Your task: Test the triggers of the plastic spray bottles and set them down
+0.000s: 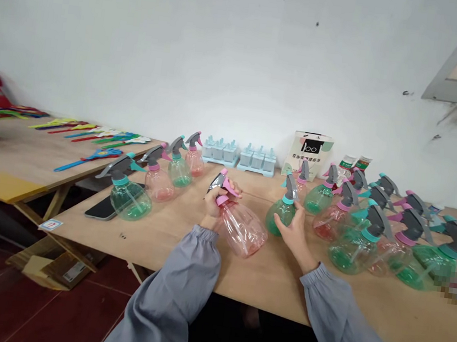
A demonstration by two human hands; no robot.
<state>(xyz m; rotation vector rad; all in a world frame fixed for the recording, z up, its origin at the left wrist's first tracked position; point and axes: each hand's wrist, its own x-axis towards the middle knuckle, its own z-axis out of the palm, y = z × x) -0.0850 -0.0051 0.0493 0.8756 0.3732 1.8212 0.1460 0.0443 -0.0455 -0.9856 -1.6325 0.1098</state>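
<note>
My left hand [215, 202] is wrapped round the neck of a pink spray bottle [244, 231], whose clear body tilts down to the right. My right hand [293, 229] grips the side of a green spray bottle [276, 213], upright with a grey and turquoise trigger head. To the left stand several more bottles, among them a green spray bottle [131, 200] and a pink spray bottle [159, 183]. A larger group of pink and green ones, including a green spray bottle [352, 250], crowds the table to the right of my right hand.
Along the wall are light-blue ice-pop moulds [257, 160] and a printed box [306, 155]. A phone [102, 208] lies by the left bottles on the wooden table [185, 254]. Another table [16, 167] at left bears colourful flat items [88, 159]. Below it sits a cardboard box [60, 267].
</note>
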